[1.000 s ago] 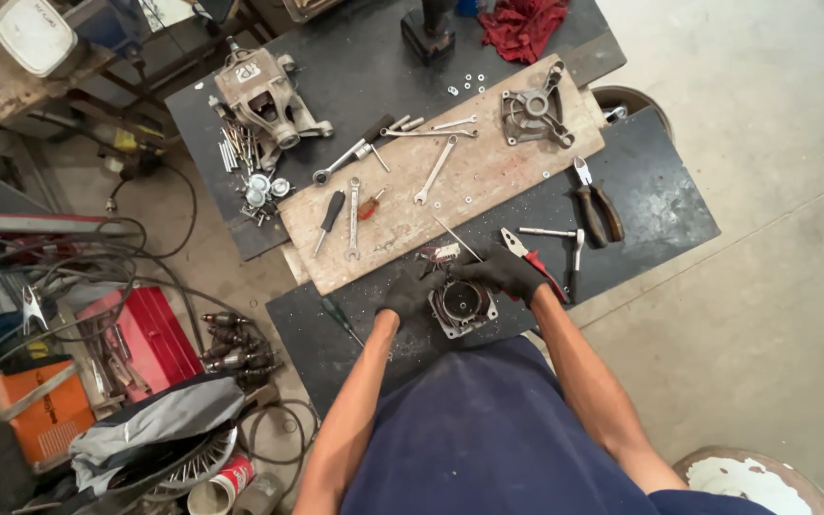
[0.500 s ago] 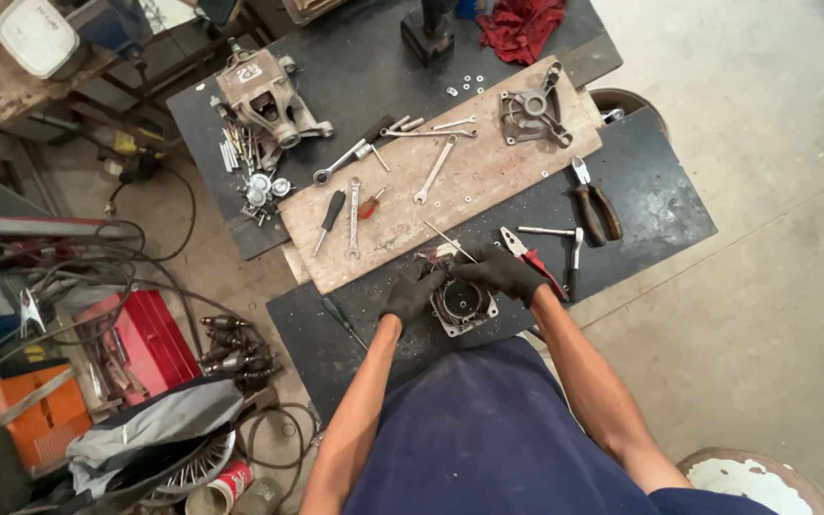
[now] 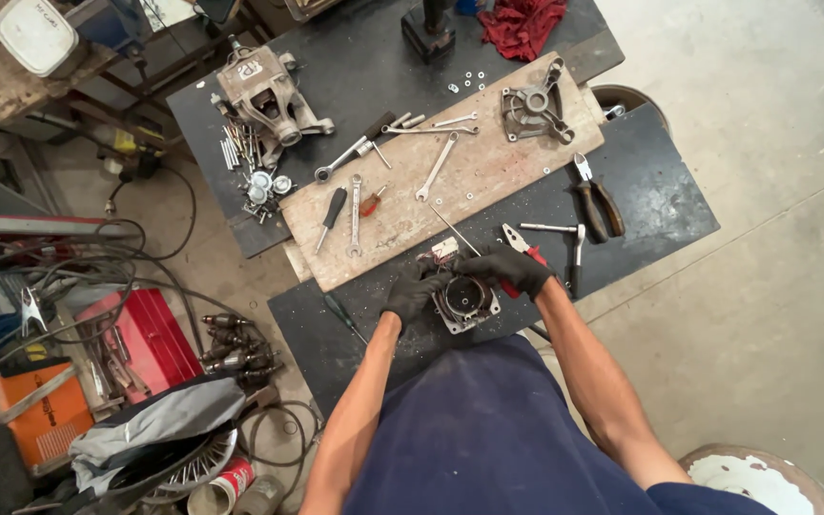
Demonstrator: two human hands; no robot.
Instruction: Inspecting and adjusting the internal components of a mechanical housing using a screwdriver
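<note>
Both gloved hands clasp a small round metal housing at the lower centre of the frame, on the near edge of the dark bench: the left hand curls closed on its left side, the right hand closes over its upper right. To do this well, I judge the housing should stay pressed flat on the bench, with fingers clear of its open bore. Red-handled pliers lie just beside the right hand. A white square lidded container sits at upper left; a red-and-white can lies at lower left.
</note>
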